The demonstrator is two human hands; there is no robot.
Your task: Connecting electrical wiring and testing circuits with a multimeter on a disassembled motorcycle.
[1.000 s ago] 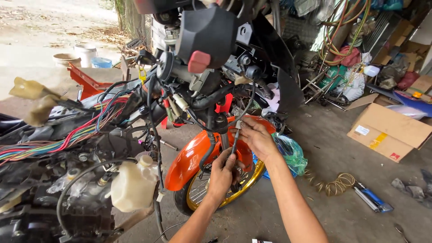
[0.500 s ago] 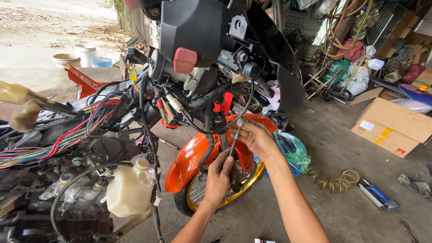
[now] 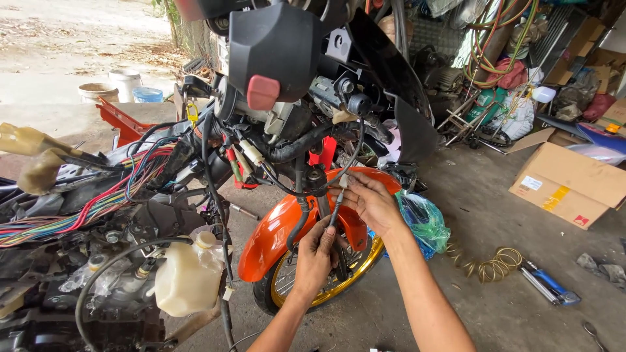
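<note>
Your two hands hold a thin cable by the orange front fender of a motorbike.

On the left, a bunch of coloured wires runs across the stripped bike, and a pale plastic tank sits below them. Next comes the orange fender over the gold wheel rim. Your left hand has its grip closed around the low end of the thin cable. Your right hand pinches the top end of the same cable, just above the fender. A green plastic bag lies right behind your right hand. Further right, a coiled hose and a cardboard box rest on the floor.
</note>
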